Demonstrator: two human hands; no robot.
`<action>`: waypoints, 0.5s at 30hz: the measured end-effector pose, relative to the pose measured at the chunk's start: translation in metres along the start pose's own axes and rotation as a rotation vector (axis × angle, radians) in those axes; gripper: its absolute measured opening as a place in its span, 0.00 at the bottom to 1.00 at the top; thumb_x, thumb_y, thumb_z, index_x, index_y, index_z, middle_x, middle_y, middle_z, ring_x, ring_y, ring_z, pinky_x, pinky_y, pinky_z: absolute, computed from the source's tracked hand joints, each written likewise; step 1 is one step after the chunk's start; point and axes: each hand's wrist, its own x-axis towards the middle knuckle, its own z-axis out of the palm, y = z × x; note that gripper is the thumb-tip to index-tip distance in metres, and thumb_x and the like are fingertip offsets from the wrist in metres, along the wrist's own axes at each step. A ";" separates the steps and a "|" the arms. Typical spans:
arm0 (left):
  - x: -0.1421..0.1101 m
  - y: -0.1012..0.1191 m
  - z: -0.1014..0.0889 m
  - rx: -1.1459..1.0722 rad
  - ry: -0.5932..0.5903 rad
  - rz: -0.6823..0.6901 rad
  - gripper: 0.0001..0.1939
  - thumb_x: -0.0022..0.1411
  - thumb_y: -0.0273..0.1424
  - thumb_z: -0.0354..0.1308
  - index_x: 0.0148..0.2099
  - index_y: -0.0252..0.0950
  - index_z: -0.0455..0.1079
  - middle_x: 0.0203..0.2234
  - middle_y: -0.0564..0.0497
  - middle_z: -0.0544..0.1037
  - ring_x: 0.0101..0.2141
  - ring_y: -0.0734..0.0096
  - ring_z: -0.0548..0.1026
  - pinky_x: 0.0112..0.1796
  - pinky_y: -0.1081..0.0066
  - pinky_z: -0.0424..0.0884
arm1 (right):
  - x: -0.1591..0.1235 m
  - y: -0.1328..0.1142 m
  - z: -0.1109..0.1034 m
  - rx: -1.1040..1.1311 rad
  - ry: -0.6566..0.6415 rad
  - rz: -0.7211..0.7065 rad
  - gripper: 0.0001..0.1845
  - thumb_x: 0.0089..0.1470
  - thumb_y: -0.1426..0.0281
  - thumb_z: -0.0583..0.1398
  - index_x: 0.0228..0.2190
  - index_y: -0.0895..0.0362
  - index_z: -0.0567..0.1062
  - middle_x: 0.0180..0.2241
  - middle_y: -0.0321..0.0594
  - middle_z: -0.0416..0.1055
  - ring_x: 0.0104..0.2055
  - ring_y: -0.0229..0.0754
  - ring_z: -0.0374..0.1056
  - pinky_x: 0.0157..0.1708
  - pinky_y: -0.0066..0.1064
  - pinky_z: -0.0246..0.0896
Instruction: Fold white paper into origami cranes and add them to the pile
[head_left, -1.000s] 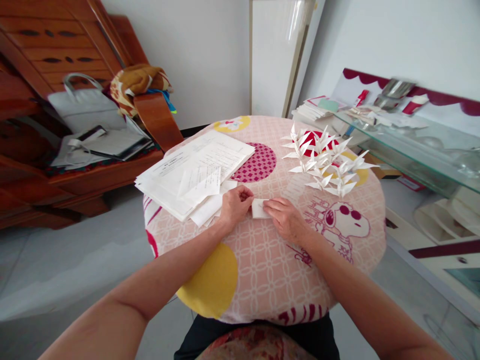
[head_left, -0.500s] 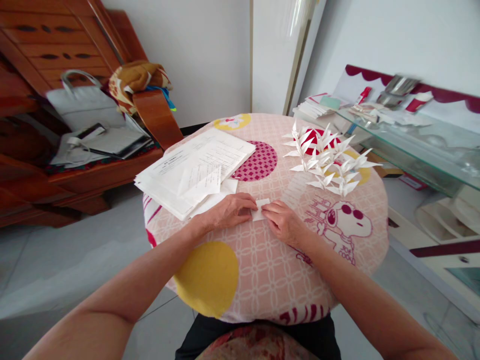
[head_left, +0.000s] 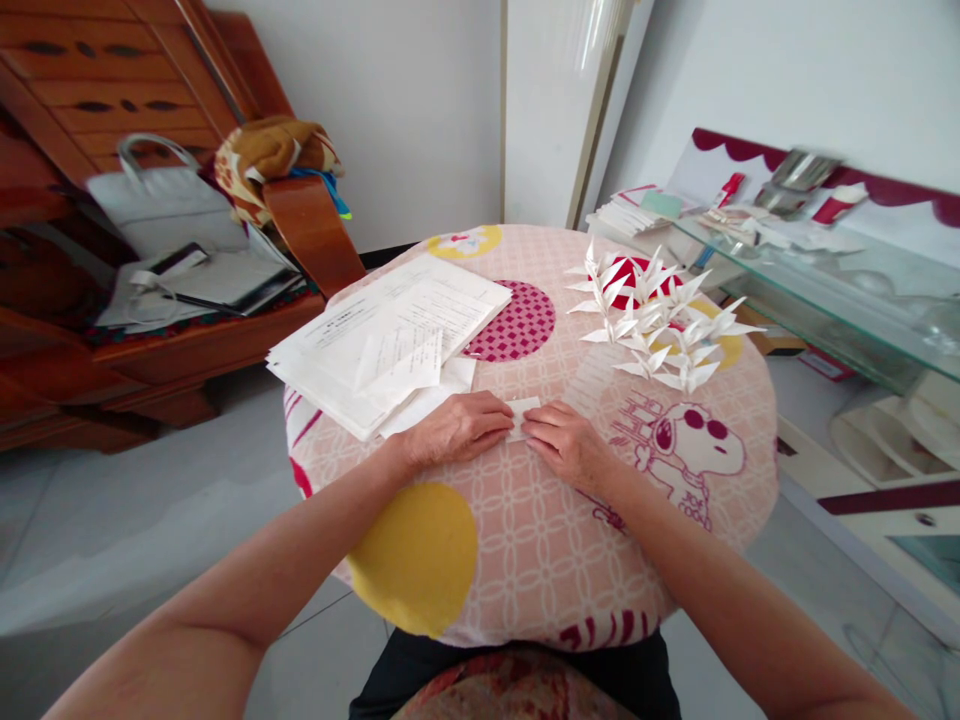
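A small folded piece of white paper lies flat on the cloth-covered round table, between my two hands. My left hand is closed at its left side, fingers together and covering that edge. From the right, my right hand presses its bunched fingertips on the opposite edge. Part of the paper is hidden under the fingers. Just beyond my left hand lies a pile of printed white sheets. Several folded white paper cranes stand in a cluster past my right hand.
A glass-shelved stand with a metal container and a stack of papers adjoins the table's right side. On the left, a wooden bench carries a pale handbag and a brown cloth.
My left hand has slid slightly to the right, and its fingers now lie flatter and cover more of the paper's left side. My right hand has barely moved.
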 end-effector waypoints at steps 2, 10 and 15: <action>-0.001 0.001 0.002 0.010 0.012 0.004 0.12 0.70 0.27 0.51 0.45 0.34 0.76 0.42 0.41 0.80 0.43 0.65 0.78 0.45 0.67 0.74 | -0.001 0.000 -0.001 0.010 -0.003 0.001 0.13 0.64 0.73 0.55 0.38 0.57 0.80 0.40 0.48 0.77 0.43 0.48 0.70 0.51 0.48 0.66; 0.001 0.007 0.001 0.016 0.036 -0.060 0.10 0.69 0.27 0.51 0.42 0.34 0.75 0.39 0.43 0.80 0.40 0.66 0.77 0.43 0.68 0.73 | -0.003 0.000 -0.002 0.056 0.018 0.018 0.12 0.63 0.74 0.56 0.38 0.57 0.81 0.42 0.49 0.77 0.45 0.49 0.71 0.49 0.47 0.68; 0.006 0.012 0.005 -0.095 0.089 -0.237 0.09 0.67 0.28 0.54 0.37 0.34 0.75 0.36 0.45 0.79 0.39 0.67 0.76 0.41 0.69 0.72 | -0.003 0.002 0.001 0.072 0.036 0.043 0.11 0.62 0.74 0.58 0.35 0.57 0.82 0.41 0.49 0.78 0.43 0.48 0.71 0.47 0.45 0.68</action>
